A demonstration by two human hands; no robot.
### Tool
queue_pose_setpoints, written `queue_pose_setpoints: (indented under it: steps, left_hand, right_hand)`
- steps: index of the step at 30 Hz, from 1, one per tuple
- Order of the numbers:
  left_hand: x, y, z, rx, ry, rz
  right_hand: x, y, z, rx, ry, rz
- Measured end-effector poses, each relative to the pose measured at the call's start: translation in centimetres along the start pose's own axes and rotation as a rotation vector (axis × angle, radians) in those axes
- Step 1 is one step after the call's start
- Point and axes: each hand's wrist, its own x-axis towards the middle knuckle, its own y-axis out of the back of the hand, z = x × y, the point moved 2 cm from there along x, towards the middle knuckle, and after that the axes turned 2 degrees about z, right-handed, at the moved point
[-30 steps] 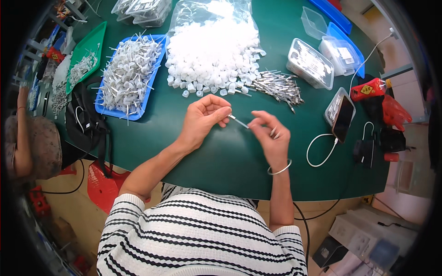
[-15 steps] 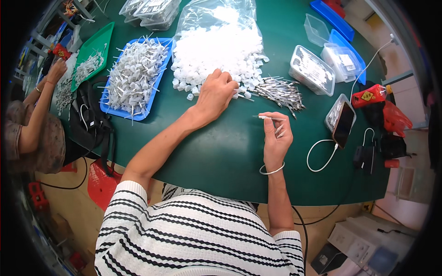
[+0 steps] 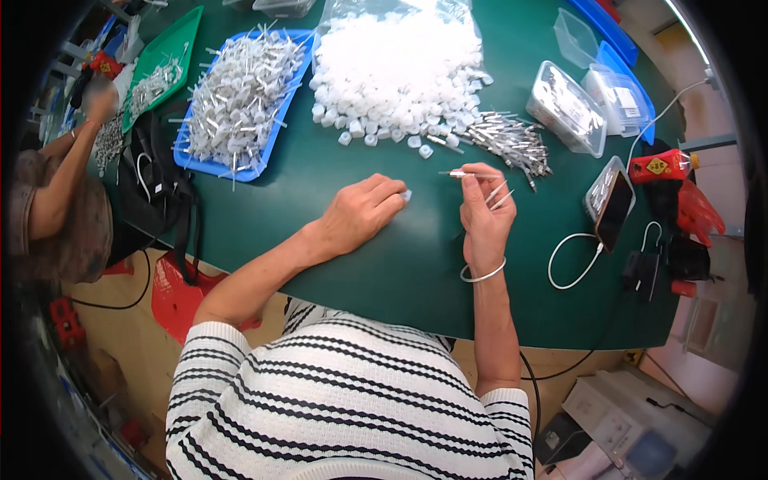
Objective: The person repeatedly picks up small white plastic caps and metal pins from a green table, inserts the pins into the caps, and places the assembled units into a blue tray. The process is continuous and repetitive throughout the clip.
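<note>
Between its thumb and fingers my left hand [image 3: 362,214] pinches a small white plastic cap [image 3: 406,194], over the green table near me. My right hand [image 3: 486,212] is closed on several thin metal-and-white rods; one rod [image 3: 462,174] points left from the fingertips, and others stick out between the fingers. Beyond my hands lies a big heap of white caps [image 3: 392,88], spilling from a clear plastic bag [image 3: 456,10]. To the right of the heap is a loose pile of similar thin rods [image 3: 512,144].
At left a blue tray [image 3: 264,164] is heaped with capped rods; a green tray [image 3: 180,48] lies beyond it. Right stand a clear box of rods [image 3: 566,108], a phone [image 3: 614,210] with white cable, and a red bottle [image 3: 662,166]. Another person's arm [image 3: 68,172] is at far left.
My left hand has drawn back from the heap toward me and now holds a cap. My right hand, still with the rods, has moved slightly up and right in the picture.
</note>
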Motion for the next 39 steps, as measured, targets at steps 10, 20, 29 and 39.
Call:
queue_pose_setpoints:
  steps: [10,20,29,39]
  left_hand:
    - [0.7,0.6,-0.3,-0.116,0.302,0.022]
    - [1.9,-0.9,0.0,-1.012,0.813,0.1]
    - [2.4,-1.2,-0.4,-1.432,1.052,0.01]
    - [2.2,-1.0,-0.8,-1.482,1.133,0.008]
  right_hand:
    - [-0.2,-0.3,0.4,-0.006,-0.065,-0.036]
    - [-0.6,-0.6,-0.1,0.173,-0.131,-0.095]
    - [-0.7,-0.4,0.1,0.073,-0.059,-0.062]
    - [-1.3,-1.1,-0.3,-0.103,0.099,-0.064]
